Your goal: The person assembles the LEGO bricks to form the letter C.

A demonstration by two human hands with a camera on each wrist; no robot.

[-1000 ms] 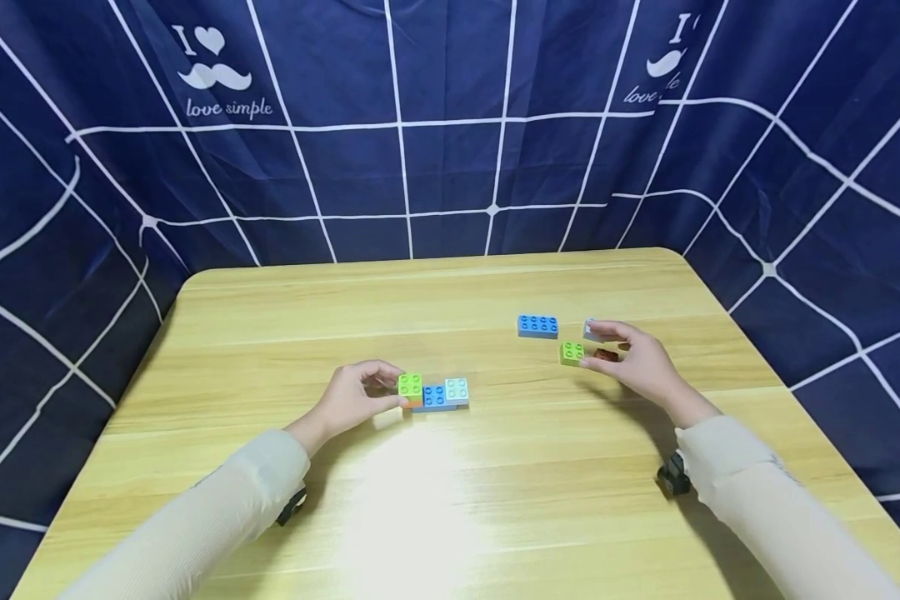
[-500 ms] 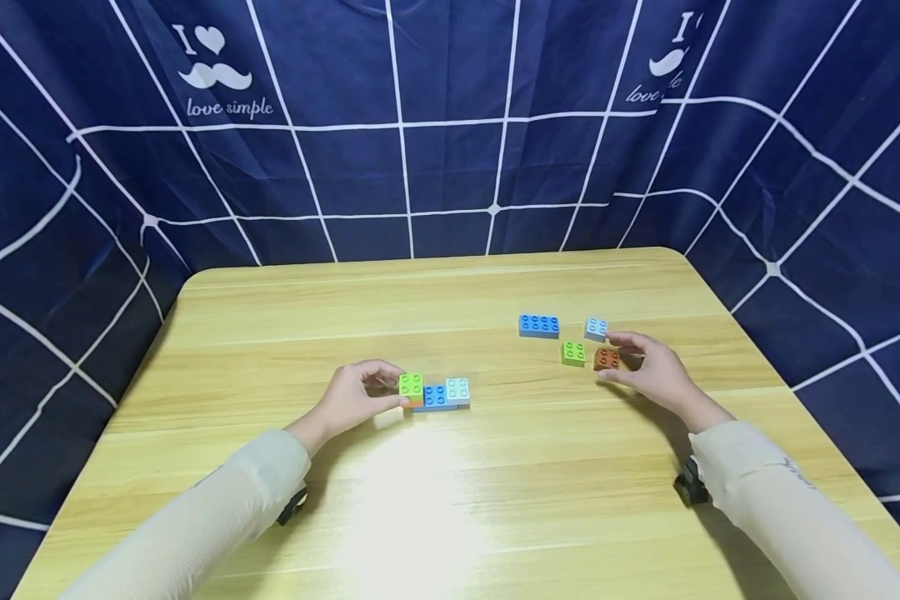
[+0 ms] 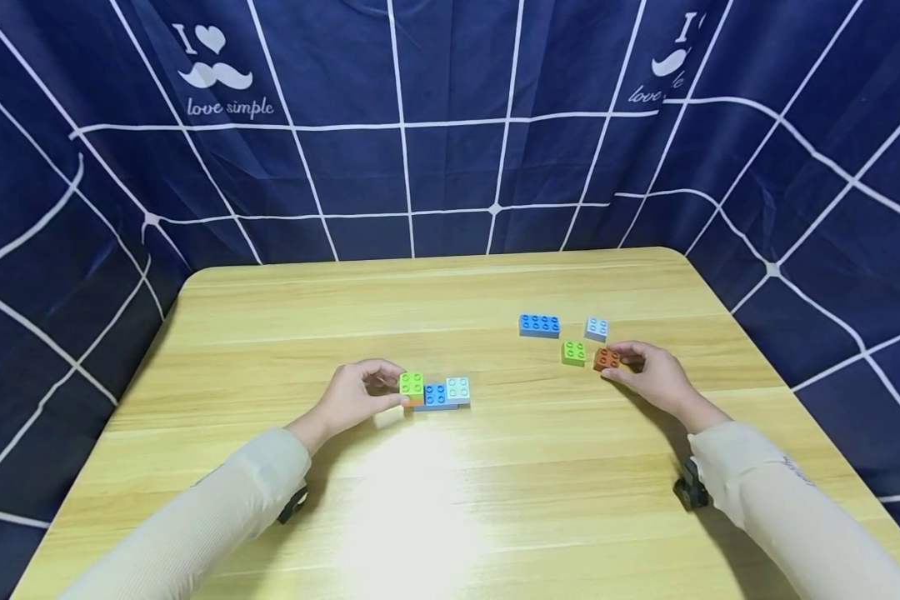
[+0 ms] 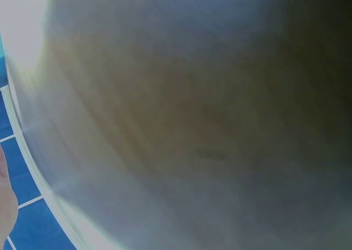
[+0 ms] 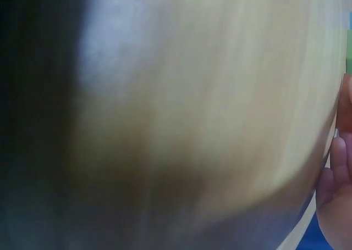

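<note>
My left hand (image 3: 350,400) pinches the left end of a small brick assembly in the head view. There a lime-green brick (image 3: 411,382) sits on an orange brick (image 3: 412,403), beside the bare studs of a blue brick (image 3: 435,396); a pale blue brick (image 3: 457,388) tops the right end. Further right, my right hand (image 3: 654,382) holds a reddish-brown brick (image 3: 606,359) between thumb and fingers, at table level. Near it lie a loose lime-green brick (image 3: 573,353) and a light blue brick (image 3: 596,329). The right wrist view catches only part of the right hand (image 5: 336,200).
A long blue brick (image 3: 538,326) lies behind the loose green one. All rests on a wood-grain table (image 3: 330,317), with a dark blue grid-patterned curtain (image 3: 450,167) around its back and sides. Both wrist views show mostly blurred tabletop.
My right hand has left the loose green brick and moved right to the reddish-brown one, its fingers now closed in around it. The left hand and its assembly have stayed put.
</note>
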